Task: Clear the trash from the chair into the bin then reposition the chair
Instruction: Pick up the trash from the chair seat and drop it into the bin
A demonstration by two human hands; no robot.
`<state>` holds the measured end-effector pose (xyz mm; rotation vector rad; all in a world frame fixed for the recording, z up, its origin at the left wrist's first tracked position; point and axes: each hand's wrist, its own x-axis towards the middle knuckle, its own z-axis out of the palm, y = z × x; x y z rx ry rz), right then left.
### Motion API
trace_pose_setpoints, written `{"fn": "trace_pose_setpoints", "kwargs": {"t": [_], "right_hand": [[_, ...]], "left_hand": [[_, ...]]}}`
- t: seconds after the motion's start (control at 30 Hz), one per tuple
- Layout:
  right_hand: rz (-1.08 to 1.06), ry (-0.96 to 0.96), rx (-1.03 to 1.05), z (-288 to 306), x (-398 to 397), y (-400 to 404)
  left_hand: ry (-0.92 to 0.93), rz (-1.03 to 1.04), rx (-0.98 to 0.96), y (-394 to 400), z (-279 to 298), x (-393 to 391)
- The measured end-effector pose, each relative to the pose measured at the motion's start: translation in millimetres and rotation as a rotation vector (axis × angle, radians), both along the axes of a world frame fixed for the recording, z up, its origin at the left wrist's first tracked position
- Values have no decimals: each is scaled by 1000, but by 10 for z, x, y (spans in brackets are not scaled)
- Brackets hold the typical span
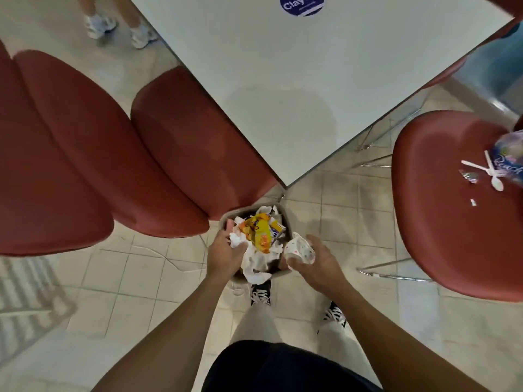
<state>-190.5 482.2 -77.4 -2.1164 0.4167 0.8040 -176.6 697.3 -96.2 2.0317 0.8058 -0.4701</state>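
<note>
A small beige bin [278, 209] stands on the floor by the table corner, heaped with white tissue and a yellow wrapper [259, 233]. My left hand [226, 254] grips the bin's left rim, its thumb on the tissue. My right hand [314, 264] holds a crumpled dotted white paper [300, 250] at the bin's right edge. To the right, a red chair [441, 207] carries a blue wrapper [509, 162], two white plastic utensils [491, 172] and small scraps [468, 176].
A white table [297, 80] with a blue sticker fills the top centre. Red chairs [181, 142] line its left side. Another person's feet in white shoes [119, 26] stand at the top left. My own feet are on the tiled floor below the bin.
</note>
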Motion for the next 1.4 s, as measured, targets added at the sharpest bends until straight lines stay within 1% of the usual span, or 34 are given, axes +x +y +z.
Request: {"fn": "trace_pose_setpoints", "kwargs": {"t": [0.13,0.2,0.27,0.33,0.4,0.53,0.77,0.87,1.07,1.17,1.23,1.4], "right_hand": [[-69,-5,22,-231,-77,375],[-60,-38,-10,-320,-80,524],[-26,-47,-70,-376,-87,611],[7,-22,-138,-412,-86,655],[17,7,-150,-436,-91,647],[-40,67,-110,-352,-78,567],[40,9,-130,-175,-113,319],[0,53,-131,-96,-166,129],[-90,63,-110,36,-316,-376],[-125,75,-116,120,-427,-792],[-146,83,-109,160,-487,-1043],[-243,36,-122,318,-699,-1906]], "left_hand": [[60,-85,14,172,-246,32],[59,-146,30,205,-335,32],[33,-188,93,220,-361,11],[18,-187,182,233,-344,-14],[16,-192,226,241,-305,-45],[14,-244,221,244,-289,-98],[6,-325,326,-2,-61,-14],[8,-345,355,-216,75,32],[-107,-431,394,-744,296,9],[-86,-432,342,-1100,351,-41],[-78,-438,352,-1302,380,-74],[-141,-519,383,-2053,502,-197]]}}
